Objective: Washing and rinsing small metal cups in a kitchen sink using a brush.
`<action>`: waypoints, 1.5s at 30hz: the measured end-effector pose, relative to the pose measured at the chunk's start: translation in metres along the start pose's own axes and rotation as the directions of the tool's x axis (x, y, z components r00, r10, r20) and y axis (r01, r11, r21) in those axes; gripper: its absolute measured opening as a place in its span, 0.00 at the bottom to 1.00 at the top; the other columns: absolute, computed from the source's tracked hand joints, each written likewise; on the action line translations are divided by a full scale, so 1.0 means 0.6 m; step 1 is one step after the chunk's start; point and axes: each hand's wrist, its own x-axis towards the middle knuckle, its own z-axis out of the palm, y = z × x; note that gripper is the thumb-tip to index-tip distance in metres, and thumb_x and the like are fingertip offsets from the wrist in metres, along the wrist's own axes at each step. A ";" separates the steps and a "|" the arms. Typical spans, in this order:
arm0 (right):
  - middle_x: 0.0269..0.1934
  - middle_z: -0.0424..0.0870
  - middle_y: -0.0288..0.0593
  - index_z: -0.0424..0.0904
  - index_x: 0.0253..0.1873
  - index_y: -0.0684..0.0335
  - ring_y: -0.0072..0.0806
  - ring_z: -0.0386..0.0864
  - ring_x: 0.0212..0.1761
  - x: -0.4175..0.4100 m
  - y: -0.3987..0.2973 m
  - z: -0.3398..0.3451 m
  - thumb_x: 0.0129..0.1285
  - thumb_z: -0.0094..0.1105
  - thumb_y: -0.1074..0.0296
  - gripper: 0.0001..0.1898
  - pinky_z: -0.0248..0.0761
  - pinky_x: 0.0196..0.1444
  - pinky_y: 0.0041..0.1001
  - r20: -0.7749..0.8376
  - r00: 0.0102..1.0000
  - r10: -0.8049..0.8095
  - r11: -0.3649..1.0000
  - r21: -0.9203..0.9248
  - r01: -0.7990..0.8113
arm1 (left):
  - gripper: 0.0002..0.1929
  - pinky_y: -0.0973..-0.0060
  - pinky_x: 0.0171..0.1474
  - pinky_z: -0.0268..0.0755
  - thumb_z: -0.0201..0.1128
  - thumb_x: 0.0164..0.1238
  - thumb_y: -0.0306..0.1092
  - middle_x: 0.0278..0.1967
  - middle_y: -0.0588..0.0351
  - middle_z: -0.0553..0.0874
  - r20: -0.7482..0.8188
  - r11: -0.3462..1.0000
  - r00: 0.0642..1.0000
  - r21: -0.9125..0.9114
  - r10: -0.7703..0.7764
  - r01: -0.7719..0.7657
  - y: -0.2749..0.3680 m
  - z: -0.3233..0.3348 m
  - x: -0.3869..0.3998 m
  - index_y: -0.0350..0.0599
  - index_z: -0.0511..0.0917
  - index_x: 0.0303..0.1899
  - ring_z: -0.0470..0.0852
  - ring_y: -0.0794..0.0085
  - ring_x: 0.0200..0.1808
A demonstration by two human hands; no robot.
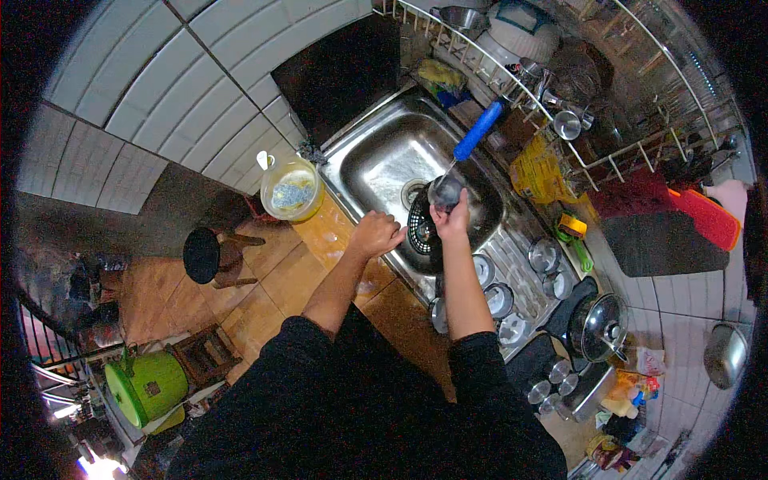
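Observation:
In the head view, my right hand (451, 217) holds a round, clear vessel (446, 193) over the stainless steel sink (384, 162). Directly above it is the thin spout of a tap with a blue sleeve (478, 129). My left hand (377, 235) is curled into a loose fist at the sink's front edge, with nothing visible in it. Between the hands, a black perforated basket (420, 231) sits in the basin, partly covered by the right hand and the vessel. Whether water is running cannot be made out.
Several clear round containers (499, 300) stand on the ribbed drainboard. A tub holding a scrubbing pad (293, 191) is left of the sink. Behind the sink runs a wire dish rack (576, 150). A lidded pan (600, 327) sits at right, a stool (202, 255) at left.

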 end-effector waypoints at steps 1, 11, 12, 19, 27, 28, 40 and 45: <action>0.46 0.78 0.40 0.72 0.54 0.54 0.32 0.77 0.40 -0.004 0.003 0.008 0.65 0.49 0.39 0.25 0.75 0.42 0.33 0.002 1.000 0.002 1.000 -0.001 -0.002 | 0.21 0.64 0.44 0.68 0.50 0.67 0.47 0.25 0.52 0.81 0.009 1.000 1.000 0.004 -0.005 0.005 -0.002 -0.001 0.000 0.44 0.81 0.23 0.81 0.60 0.35; 0.46 0.77 0.41 0.74 0.51 0.55 0.35 0.75 0.43 -0.005 0.014 0.013 0.64 0.50 0.39 0.24 0.74 0.40 0.33 -0.115 0.993 0.021 0.997 0.071 -0.013 | 0.20 0.64 0.43 0.69 0.53 0.65 0.47 0.24 0.52 0.81 -0.047 1.000 0.999 -0.023 -0.008 0.007 -0.008 0.015 -0.005 0.44 0.81 0.21 0.80 0.59 0.33; 0.46 0.76 0.41 0.73 0.52 0.55 0.36 0.74 0.44 -0.006 0.024 0.025 0.64 0.51 0.39 0.25 0.72 0.44 0.36 -0.039 0.999 -0.001 0.992 0.129 0.006 | 0.20 0.64 0.43 0.69 0.54 0.64 0.47 0.24 0.52 0.81 -0.070 0.999 0.997 -0.034 -0.019 0.016 -0.009 0.012 -0.009 0.44 0.81 0.21 0.80 0.59 0.33; 0.47 0.76 0.39 0.73 0.52 0.54 0.36 0.74 0.43 -0.014 0.031 0.020 0.64 0.52 0.42 0.23 0.72 0.42 0.35 0.123 0.989 0.084 0.996 0.018 -0.087 | 0.20 0.63 0.44 0.69 0.54 0.64 0.47 0.24 0.51 0.81 -0.055 0.996 0.998 -0.075 -0.044 0.039 -0.006 0.003 -0.009 0.43 0.81 0.21 0.80 0.59 0.34; 0.41 0.78 0.39 0.74 0.50 0.52 0.34 0.75 0.42 -0.038 0.021 0.055 0.63 0.53 0.39 0.23 0.72 0.40 0.33 0.250 0.968 0.007 0.997 -0.075 0.012 | 0.18 0.63 0.43 0.68 0.53 0.64 0.45 0.26 0.51 0.81 -0.044 0.996 0.997 -0.064 -0.062 0.059 -0.018 0.014 -0.017 0.42 0.81 0.23 0.80 0.58 0.35; 0.39 0.78 0.38 0.74 0.50 0.53 0.34 0.75 0.41 -0.019 0.005 0.030 0.63 0.52 0.38 0.24 0.72 0.40 0.33 0.199 0.979 0.040 0.992 -0.121 -0.016 | 0.17 0.62 0.41 0.68 0.54 0.64 0.44 0.26 0.51 0.81 -0.062 0.997 0.997 -0.070 -0.038 0.034 -0.013 0.015 -0.013 0.42 0.82 0.25 0.80 0.57 0.34; 0.48 0.77 0.36 0.69 0.55 0.48 0.32 0.74 0.46 0.037 -0.029 -0.032 0.65 0.49 0.38 0.24 0.73 0.40 0.35 0.042 0.999 0.007 0.980 -0.201 0.001 | 0.20 0.63 0.43 0.68 0.52 0.66 0.46 0.24 0.51 0.81 -0.058 0.997 0.998 -0.077 -0.004 -0.001 -0.004 0.015 0.004 0.43 0.80 0.21 0.80 0.58 0.34; 0.44 0.78 0.42 0.71 0.54 0.53 0.35 0.77 0.42 -0.002 0.045 0.005 0.66 0.49 0.40 0.23 0.74 0.42 0.37 0.152 0.988 -0.033 0.998 -0.039 0.039 | 0.21 0.63 0.43 0.69 0.52 0.66 0.47 0.24 0.51 0.81 -0.077 0.996 0.996 -0.082 -0.053 0.047 -0.015 0.016 -0.011 0.43 0.80 0.20 0.80 0.58 0.33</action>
